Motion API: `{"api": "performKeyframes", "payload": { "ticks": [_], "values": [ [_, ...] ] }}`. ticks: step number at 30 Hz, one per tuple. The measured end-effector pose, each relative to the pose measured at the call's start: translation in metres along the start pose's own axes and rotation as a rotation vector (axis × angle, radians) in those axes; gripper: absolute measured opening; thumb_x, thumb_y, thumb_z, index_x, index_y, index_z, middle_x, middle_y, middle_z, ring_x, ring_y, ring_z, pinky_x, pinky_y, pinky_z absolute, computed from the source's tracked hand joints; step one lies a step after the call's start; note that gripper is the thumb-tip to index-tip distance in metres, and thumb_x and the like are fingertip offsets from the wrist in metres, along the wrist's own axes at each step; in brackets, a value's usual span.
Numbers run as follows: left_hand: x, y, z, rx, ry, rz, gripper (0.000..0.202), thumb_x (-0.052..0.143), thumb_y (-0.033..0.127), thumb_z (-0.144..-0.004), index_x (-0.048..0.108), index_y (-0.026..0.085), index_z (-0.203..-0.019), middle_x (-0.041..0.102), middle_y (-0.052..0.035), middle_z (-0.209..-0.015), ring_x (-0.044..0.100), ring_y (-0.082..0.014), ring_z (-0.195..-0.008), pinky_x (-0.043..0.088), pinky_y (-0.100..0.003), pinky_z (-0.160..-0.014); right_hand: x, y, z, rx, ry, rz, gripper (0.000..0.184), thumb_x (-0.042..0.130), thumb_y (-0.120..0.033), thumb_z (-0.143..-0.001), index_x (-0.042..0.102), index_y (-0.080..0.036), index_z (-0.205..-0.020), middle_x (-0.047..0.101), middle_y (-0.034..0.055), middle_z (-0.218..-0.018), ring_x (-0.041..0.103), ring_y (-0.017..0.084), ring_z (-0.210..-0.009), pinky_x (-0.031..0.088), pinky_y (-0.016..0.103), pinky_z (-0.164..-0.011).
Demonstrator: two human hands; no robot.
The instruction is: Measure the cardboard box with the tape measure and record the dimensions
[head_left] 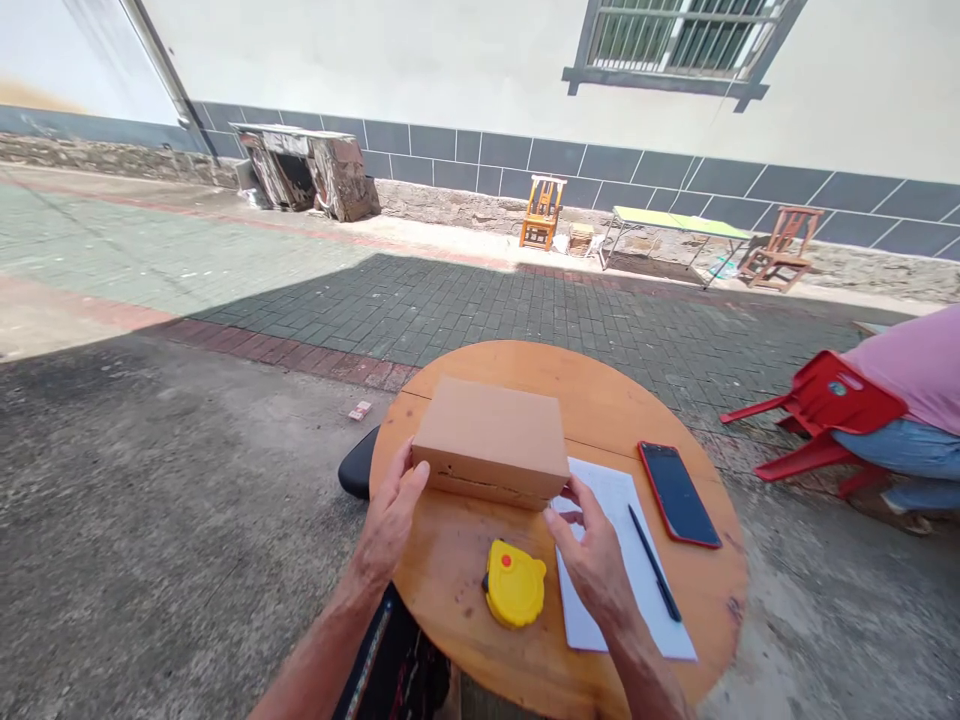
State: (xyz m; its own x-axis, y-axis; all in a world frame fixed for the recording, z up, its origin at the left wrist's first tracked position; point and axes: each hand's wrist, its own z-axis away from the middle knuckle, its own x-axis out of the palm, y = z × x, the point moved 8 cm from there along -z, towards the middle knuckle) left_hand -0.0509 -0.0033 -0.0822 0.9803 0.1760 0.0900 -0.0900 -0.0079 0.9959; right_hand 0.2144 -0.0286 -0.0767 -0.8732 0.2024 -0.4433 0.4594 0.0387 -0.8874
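Observation:
A closed brown cardboard box [491,430] rests on the round wooden table [480,660]. My left hand [394,510] grips its left end, thumb against the front face and fingers around the side. At the front right corner, my right hand [589,545] has its fingers curled against the box and its thumb near the bottom edge. Between my hands, closer to me, lies a yellow tape measure [515,585] with a red button. Beneath my right hand is a white notepad [600,610], with a black pen [654,562] lying across it.
A phone [679,495] in a red case lies at the table's right. Beyond it, a person in a pink top [915,360] sits on a red plastic chair [840,400]. Wooden chairs [541,212] and a yellow-green folding table [679,222] stand along the far wall.

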Motion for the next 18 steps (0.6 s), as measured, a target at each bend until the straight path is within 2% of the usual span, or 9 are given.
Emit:
{"api": "performKeyframes", "payload": {
  "ticks": [4,9,10,12,14,16,18],
  "values": [
    [-0.005,-0.006,0.018,0.010,-0.042,-0.019,0.056,0.052,0.047,-0.093,0.046,0.022,-0.143,0.047,-0.0072,-0.149,0.041,-0.0253,-0.139,0.035,-0.034,-0.113,-0.005,0.004,0.018,-0.011,0.002,0.005,0.053,0.054,-0.034,-0.085,0.052,-0.017,-0.135,0.064,0.0131,-0.128,0.061,0.027,-0.108,0.051,0.044,-0.090],
    [-0.025,-0.019,0.030,-0.047,0.087,-0.063,0.067,0.056,0.048,-0.091,0.035,0.024,-0.150,0.044,-0.0090,-0.151,0.036,-0.0245,-0.142,0.030,-0.035,-0.116,-0.016,0.017,0.047,0.080,0.058,0.091,0.049,0.052,-0.039,-0.088,0.052,-0.018,-0.133,0.064,0.0154,-0.126,0.063,0.029,-0.104,0.055,0.044,-0.080],
    [-0.030,-0.020,0.035,-0.046,0.115,-0.074,0.067,0.056,0.049,-0.091,0.035,0.024,-0.150,0.042,-0.0096,-0.152,0.037,-0.0251,-0.142,0.030,-0.036,-0.116,-0.014,0.015,0.054,0.054,0.029,0.123,0.047,0.053,-0.038,-0.089,0.054,-0.018,-0.131,0.064,0.0149,-0.126,0.062,0.030,-0.108,0.054,0.045,-0.083],
    [-0.035,-0.023,0.050,-0.046,0.136,-0.096,0.065,0.055,0.050,-0.091,0.038,0.024,-0.148,0.041,-0.0108,-0.153,0.040,-0.0265,-0.139,0.032,-0.038,-0.115,-0.001,0.006,0.068,-0.064,-0.060,0.199,0.047,0.058,-0.035,-0.086,0.056,-0.018,-0.130,0.060,0.0148,-0.133,0.055,0.032,-0.121,0.048,0.049,-0.097],
    [-0.036,-0.028,0.069,-0.064,0.130,-0.117,0.063,0.056,0.050,-0.091,0.040,0.023,-0.146,0.042,-0.0116,-0.152,0.043,-0.0278,-0.137,0.034,-0.040,-0.115,0.016,-0.002,0.080,-0.167,-0.149,0.293,0.060,0.068,-0.032,-0.078,0.054,-0.017,-0.134,0.053,0.0161,-0.142,0.047,0.034,-0.130,0.039,0.053,-0.107],
    [-0.033,-0.037,0.091,-0.094,0.103,-0.131,0.065,0.059,0.051,-0.089,0.041,0.023,-0.144,0.043,-0.0118,-0.150,0.044,-0.0292,-0.135,0.035,-0.042,-0.113,0.033,-0.007,0.085,-0.196,-0.206,0.365,0.073,0.074,-0.027,-0.070,0.052,-0.015,-0.138,0.049,0.0174,-0.146,0.046,0.037,-0.130,0.038,0.054,-0.107],
    [-0.029,-0.046,0.111,-0.118,0.076,-0.132,0.067,0.063,0.052,-0.085,0.044,0.022,-0.142,0.046,-0.0124,-0.148,0.045,-0.0307,-0.134,0.037,-0.043,-0.112,0.042,-0.009,0.086,-0.178,-0.217,0.390,0.070,0.072,-0.022,-0.069,0.055,-0.014,-0.136,0.054,0.0178,-0.142,0.049,0.038,-0.125,0.039,0.055,-0.104]
  ]
}}
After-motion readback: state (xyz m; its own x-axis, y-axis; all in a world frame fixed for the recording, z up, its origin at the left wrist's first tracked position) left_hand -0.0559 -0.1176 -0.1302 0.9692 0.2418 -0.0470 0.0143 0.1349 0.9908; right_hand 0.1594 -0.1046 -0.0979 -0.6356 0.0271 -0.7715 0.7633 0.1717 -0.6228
